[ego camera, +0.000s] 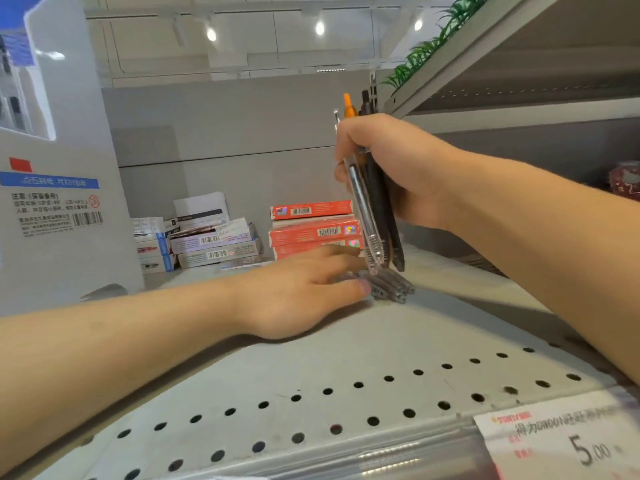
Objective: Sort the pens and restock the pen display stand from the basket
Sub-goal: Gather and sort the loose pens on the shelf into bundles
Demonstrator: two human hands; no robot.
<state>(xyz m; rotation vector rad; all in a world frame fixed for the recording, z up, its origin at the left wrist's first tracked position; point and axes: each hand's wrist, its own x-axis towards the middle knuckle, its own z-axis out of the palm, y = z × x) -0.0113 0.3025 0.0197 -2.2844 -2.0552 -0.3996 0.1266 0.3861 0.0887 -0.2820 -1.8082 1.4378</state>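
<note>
The bundle of pens (375,216) in the right hand (398,168) stands nearly upright above the shelf (346,358); it holds a clear-barrelled pen at the front, several black ones behind it, and one with an orange top poking out above the fist. Their lower tips hang just over a second group, the grey pens (391,287), which lie flat on the shelf in a tight row.

The grey pens are partly covered by the fingers of the left hand (304,289) and blurred, so their number cannot be told. How many pens the fist holds is also unclear, since the palm hides the middle of the bundle. The white box (62,202) at the far left is cut off by the frame edge, and the price tag (561,441) at the lower right is only partly readable.

The right hand is curled round the bundle, fingers wrapped at the front, forearm coming in from the right. The left hand lies low on the shelf, palm down, fingers stretched forward and resting on the grey pens, thumb tip beside them. Behind it stand red boxes (315,230) and a pile of white and blue boxes (207,244) against the back wall
</note>
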